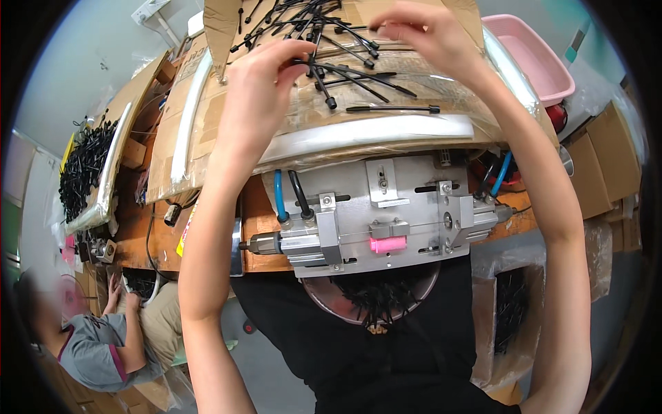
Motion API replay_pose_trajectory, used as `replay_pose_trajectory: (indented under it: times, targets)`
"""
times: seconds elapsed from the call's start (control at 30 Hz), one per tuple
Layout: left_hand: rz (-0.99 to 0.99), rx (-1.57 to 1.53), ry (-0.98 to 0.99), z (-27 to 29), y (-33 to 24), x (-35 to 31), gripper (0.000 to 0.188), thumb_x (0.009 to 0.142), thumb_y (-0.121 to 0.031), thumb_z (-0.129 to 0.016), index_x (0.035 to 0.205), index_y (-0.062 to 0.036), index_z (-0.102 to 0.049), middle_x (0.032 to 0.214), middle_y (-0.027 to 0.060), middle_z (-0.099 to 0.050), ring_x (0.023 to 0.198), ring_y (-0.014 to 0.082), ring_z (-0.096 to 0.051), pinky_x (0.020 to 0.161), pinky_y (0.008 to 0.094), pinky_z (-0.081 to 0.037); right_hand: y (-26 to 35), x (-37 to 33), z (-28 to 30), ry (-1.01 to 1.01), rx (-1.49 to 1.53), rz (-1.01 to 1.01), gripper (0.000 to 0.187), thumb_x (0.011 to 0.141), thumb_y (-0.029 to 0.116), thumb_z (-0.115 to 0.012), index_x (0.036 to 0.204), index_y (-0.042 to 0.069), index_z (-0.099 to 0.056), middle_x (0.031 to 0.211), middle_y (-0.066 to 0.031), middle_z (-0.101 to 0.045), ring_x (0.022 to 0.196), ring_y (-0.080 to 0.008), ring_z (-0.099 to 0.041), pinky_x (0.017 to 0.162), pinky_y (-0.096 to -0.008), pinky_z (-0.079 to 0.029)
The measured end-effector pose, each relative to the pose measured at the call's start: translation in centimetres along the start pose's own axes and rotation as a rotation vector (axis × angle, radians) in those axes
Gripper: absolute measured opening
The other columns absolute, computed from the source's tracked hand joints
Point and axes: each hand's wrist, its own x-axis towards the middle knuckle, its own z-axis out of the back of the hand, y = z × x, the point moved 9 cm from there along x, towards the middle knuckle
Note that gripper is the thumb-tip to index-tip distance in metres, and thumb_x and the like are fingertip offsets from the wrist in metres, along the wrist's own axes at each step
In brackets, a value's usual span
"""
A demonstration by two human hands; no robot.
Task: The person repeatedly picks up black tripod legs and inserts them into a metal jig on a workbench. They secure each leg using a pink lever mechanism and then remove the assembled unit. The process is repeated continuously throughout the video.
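Observation:
Black plastic sticks (393,109), thin with a thicker cap at one end, lie scattered on a taped cardboard sheet (207,131) in front of me. My left hand (258,83) is over the left part of the pile, its thumb and forefinger closed on the end of a black stick. Farther right, my right hand (431,34) pinches the end of another stick between thumb and fingers. Nearer me sits a metal fixture (358,214) with two opposed cylinders, and a pink roller-like piece (388,244) is mounted at its middle.
Below the fixture, a round bowl (321,303) holds more black sticks. Blue and black hoses (279,196) run to the fixture. At far right stand a pink basin (534,58) and cardboard boxes (593,159). Another person (103,345) sits at lower left, near a heaped tray (103,200).

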Motion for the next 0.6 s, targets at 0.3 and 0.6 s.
replay_pose_trajectory:
  times: [0.3,0.6]
  targets:
    - [0.096,0.171,0.070,0.6,-8.9,-10.1,0.070,0.071,0.001,-0.076,0.137,-0.0052,-0.055,0.082,0.0085,-0.056,0.071,0.0223,-0.055,0.065,0.0342,-0.047,2.8,-5.5,7.2,-0.363,0.671,-0.282,0.024,0.099,0.016,-0.060,0.110,-0.005,-0.061,0.096,-0.0149,-0.071,0.081,-0.0160,-0.066,0.071,-0.0234,-0.052]
    - [0.270,0.114,0.309,-8.4,-15.5,-20.0,0.076,0.072,-0.009,-0.078,0.140,0.0052,-0.047,0.089,0.0099,-0.053,0.080,0.0243,-0.056,0.072,0.0370,-0.047,6.1,-14.3,6.9,-0.276,0.776,-0.272,0.025,0.099,0.016,-0.058,0.119,0.001,-0.062,0.109,-0.0120,-0.066,0.091,-0.0179,-0.061,0.074,-0.0253,-0.048]
